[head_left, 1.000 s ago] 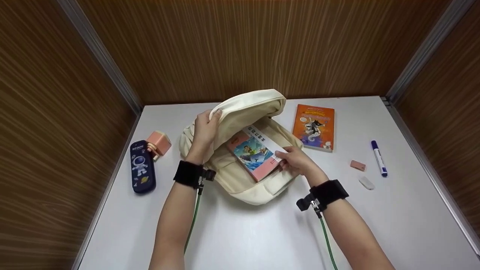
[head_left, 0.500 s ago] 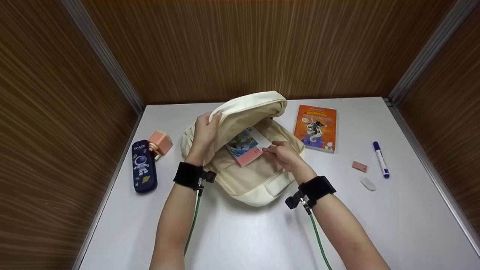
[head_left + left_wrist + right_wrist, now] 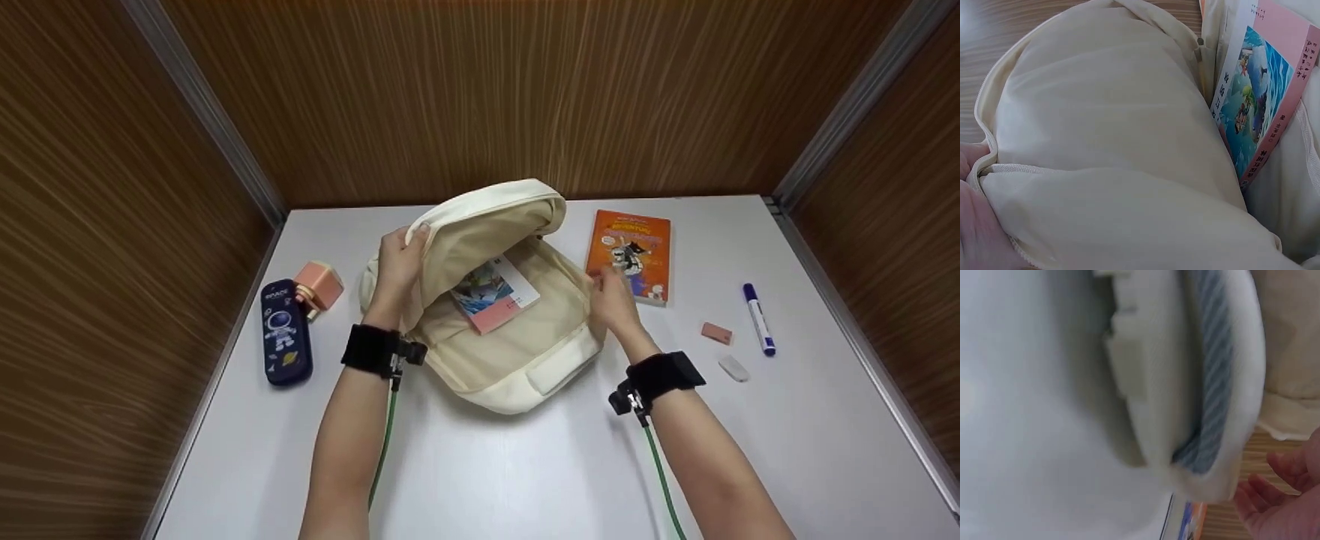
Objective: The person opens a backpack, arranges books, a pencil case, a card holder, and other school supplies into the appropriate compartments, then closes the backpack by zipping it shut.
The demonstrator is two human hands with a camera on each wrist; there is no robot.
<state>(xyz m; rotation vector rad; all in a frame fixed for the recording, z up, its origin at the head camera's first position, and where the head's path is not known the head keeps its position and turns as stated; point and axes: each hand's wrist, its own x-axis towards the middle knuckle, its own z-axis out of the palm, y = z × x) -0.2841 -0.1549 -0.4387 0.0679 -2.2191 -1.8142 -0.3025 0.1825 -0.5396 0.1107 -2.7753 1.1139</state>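
Note:
A cream backpack [image 3: 510, 360] lies unzipped on the table, its front flap [image 3: 487, 206] raised. My left hand [image 3: 401, 259] pinches the flap's zippered edge; in the left wrist view that hand [image 3: 982, 225] shows at the lower left. Inside the bag lies a paperback book [image 3: 499, 296] with a sea picture and a pink band, partly hidden by the flap. My right hand [image 3: 615, 304] is at the bag's right rim, overlapping the orange book [image 3: 630, 247] in the head view. In the right wrist view the right hand [image 3: 1286, 495] has thumb and fingers apart, fingertips right at the bag's edge.
A navy astronaut pencil case [image 3: 286, 334] and a pink-orange box-shaped object [image 3: 319, 285] sit to the left. On the right are a pink eraser [image 3: 716, 332], a white eraser [image 3: 733, 368] and a blue-capped marker [image 3: 759, 319]. Wood-grain panels [image 3: 480, 97] enclose the table [image 3: 480, 480].
The sea-picture book has slid deeper into the bag. My right hand has let go of it and moved right to the bag's rim. My left hand still holds the flap, shifted slightly left.

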